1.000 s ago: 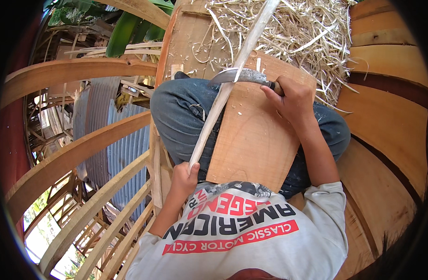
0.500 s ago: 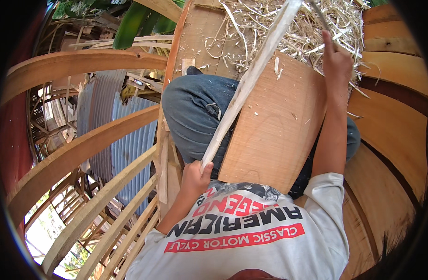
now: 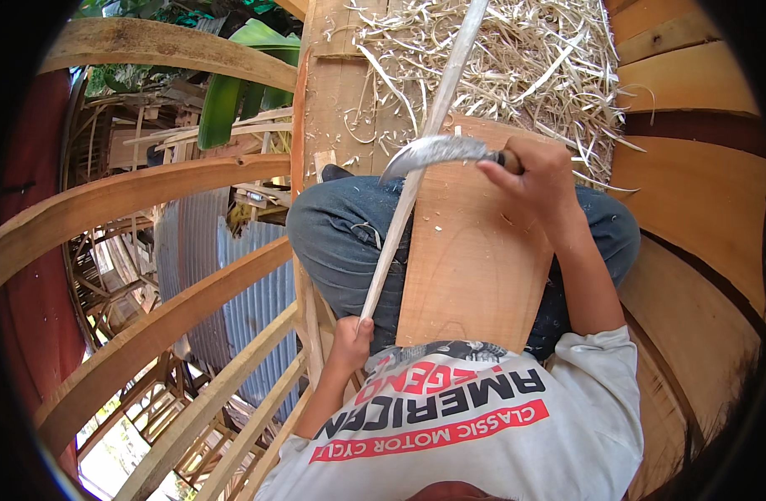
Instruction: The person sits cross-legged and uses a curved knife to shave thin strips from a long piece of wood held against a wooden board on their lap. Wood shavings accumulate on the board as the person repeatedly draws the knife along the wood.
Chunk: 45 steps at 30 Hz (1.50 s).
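Note:
My left hand (image 3: 350,344) is closed round the near end of a long pale wooden stick (image 3: 400,219), which slants up and away to the far edge of the view. In my right hand (image 3: 537,179) is the dark handle of a curved knife (image 3: 437,154). Its broad, sickle-like blade points left and crosses over the stick; whether the edge touches the wood I cannot tell. Across my lap lies a flat wooden board (image 3: 475,267), just right of the stick, with a few small chips on it. My legs in blue jeans (image 3: 337,221) are folded under it.
Curly wood shavings (image 3: 525,67) are heaped on the plank floor (image 3: 333,100) ahead. Curved wooden ribs (image 3: 149,185) run along my left, with corrugated metal sheets (image 3: 253,250) beyond. Wide planks (image 3: 692,200) curve up on my right. A green leaf (image 3: 220,108) hangs at the far left.
My right hand has come down and left from the far right, bringing the curved knife across the stick. My left hand keeps its hold on the stick. The whole view has shifted slightly.

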{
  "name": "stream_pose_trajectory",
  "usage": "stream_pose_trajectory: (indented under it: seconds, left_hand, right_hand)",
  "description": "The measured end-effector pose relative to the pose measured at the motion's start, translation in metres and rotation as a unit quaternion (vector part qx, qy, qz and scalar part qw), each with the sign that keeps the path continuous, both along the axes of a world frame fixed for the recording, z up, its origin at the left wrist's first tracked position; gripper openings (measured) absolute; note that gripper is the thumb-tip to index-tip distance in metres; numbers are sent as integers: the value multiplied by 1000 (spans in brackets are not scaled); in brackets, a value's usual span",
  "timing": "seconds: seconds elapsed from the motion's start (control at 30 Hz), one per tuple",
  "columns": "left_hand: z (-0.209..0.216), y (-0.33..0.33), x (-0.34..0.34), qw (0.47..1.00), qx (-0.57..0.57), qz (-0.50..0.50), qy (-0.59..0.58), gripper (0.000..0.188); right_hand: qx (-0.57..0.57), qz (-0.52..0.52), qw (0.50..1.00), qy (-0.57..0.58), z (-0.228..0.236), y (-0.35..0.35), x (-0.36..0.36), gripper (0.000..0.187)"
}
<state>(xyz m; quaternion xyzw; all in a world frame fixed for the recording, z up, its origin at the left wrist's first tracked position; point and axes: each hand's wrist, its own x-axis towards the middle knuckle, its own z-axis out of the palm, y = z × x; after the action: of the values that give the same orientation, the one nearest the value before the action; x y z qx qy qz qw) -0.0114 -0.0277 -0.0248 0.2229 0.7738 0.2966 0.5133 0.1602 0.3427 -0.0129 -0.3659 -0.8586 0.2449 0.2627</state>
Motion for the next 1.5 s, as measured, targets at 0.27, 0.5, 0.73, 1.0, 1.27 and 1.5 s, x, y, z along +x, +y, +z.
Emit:
stream_pose_trajectory:
  seconds: [0.27,0.5,0.73,1.0,1.27,1.5]
  left_hand:
    - [15,15,-13,991,-40,2,-125,64]
    - [14,17,-12,979,-52,34,-194,65]
    - [9,15,-9,980,-38,35,-191,62]
    - [3,5,-15,981,-20,19,-193,66]
    - [13,16,-17,979,-38,13,-200,65]
    - [8,15,-8,972,-44,57,-224,65]
  right_hand:
    - [69,-40,993,-83,-13,-4,-11,57]
    - [86,-91,986,-110,-25,34,-30,62]
    - [-61,-250,956,-140,-19,123,-27,74]
    - [-10,-95,987,-126,9,33,-4,61]
    - [2,-91,988,-127,-2,9,-27,57]
    - [102,-74,978,-166,-16,70,-49,64]
